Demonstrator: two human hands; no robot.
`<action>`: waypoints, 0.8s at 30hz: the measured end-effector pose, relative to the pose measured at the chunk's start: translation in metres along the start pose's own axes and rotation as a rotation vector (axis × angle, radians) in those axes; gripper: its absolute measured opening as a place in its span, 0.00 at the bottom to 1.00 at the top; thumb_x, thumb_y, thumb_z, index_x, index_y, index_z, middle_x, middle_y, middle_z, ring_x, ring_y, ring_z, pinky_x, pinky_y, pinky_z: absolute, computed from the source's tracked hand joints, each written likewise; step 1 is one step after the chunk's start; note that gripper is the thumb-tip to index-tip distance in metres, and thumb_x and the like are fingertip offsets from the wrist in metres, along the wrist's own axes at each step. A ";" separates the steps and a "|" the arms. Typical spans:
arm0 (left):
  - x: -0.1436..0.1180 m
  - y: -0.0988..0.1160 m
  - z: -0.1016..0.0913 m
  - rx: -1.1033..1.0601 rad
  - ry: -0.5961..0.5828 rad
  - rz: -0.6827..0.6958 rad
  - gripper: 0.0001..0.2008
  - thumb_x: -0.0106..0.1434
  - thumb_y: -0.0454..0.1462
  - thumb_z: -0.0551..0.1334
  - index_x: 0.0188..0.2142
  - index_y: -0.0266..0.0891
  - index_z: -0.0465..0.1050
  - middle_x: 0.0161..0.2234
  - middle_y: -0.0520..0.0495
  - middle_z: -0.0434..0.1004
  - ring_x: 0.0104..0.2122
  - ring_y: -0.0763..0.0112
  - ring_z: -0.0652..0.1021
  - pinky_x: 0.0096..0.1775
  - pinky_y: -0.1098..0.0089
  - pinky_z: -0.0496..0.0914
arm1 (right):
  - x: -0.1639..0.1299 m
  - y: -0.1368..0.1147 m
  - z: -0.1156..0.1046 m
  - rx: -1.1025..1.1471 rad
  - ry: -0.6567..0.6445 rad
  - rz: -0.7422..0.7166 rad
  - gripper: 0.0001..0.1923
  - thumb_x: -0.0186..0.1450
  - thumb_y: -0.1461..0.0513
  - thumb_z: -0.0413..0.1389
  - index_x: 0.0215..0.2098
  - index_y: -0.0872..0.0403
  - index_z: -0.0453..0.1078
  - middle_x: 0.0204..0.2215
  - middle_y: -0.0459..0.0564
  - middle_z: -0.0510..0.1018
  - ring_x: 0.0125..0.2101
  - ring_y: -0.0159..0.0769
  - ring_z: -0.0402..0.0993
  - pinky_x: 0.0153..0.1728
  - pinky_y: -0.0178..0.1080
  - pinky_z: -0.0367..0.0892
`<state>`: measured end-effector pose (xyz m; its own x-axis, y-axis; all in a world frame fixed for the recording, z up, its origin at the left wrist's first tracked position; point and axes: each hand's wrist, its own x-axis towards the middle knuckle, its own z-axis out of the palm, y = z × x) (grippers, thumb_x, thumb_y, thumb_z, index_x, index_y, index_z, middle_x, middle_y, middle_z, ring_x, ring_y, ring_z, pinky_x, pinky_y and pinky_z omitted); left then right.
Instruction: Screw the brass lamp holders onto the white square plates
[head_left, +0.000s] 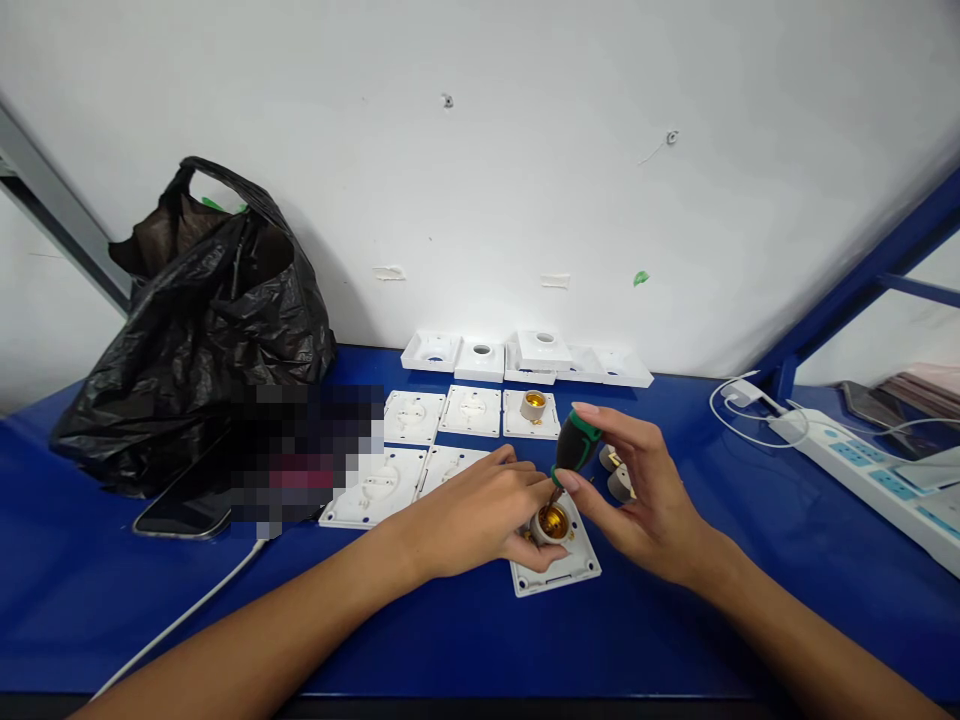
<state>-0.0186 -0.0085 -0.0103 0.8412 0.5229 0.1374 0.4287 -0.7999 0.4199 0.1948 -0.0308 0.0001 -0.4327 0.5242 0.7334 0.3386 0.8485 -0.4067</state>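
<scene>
Two bare hands at work on a lamp socket. The left hand (480, 515) curls around the brass-lined lamp socket (553, 524), fingers closed on its pale collar, pinning it onto a white square plate (559, 572) that lies flat on the blue surface (465, 640). The right hand (637, 490) pinches a short screwdriver (576, 447) with a green and black handle between thumb and fingertips; the shaft slants down into the socket's mouth, and its tip is hidden there.

Behind, two rows of similar white plates (472, 410) lie side by side, one bearing another fitted socket (534, 403); a third row of deeper white covers (525, 357) stands against the wall. Two loose grey socket bodies (619, 482) lie just beside the right hand. A black plastic bag (202, 330) sits well to the left, with a phone (184, 510) at its foot and a white cable (187, 615) trailing forward. A power strip (870, 470) lies far right.

Likely faults, as judged from this view: the slanted shaft may slip off its screw and scratch the brass lining or jab the left fingers close around the rim; the plate, held only by downward pressure, may skid on the smooth surface; a freed screw could roll among the neighbouring plates.
</scene>
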 end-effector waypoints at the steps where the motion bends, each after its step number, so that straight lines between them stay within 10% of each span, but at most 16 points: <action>1: 0.000 0.000 0.000 0.002 -0.001 -0.001 0.15 0.67 0.45 0.72 0.33 0.41 0.69 0.31 0.52 0.76 0.35 0.63 0.78 0.50 0.60 0.67 | 0.000 0.000 0.000 0.001 -0.002 -0.003 0.40 0.71 0.69 0.60 0.75 0.40 0.51 0.56 0.48 0.77 0.50 0.40 0.79 0.52 0.44 0.79; 24: -0.001 0.004 -0.002 0.040 0.021 0.010 0.18 0.68 0.47 0.72 0.32 0.40 0.68 0.30 0.53 0.75 0.33 0.64 0.76 0.47 0.62 0.68 | -0.001 0.000 0.000 0.003 -0.006 -0.006 0.41 0.71 0.69 0.60 0.75 0.41 0.51 0.57 0.49 0.78 0.53 0.41 0.80 0.54 0.47 0.80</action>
<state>-0.0187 -0.0112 -0.0069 0.8384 0.5209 0.1604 0.4337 -0.8158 0.3825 0.1953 -0.0310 -0.0009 -0.4394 0.5197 0.7327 0.3332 0.8517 -0.4044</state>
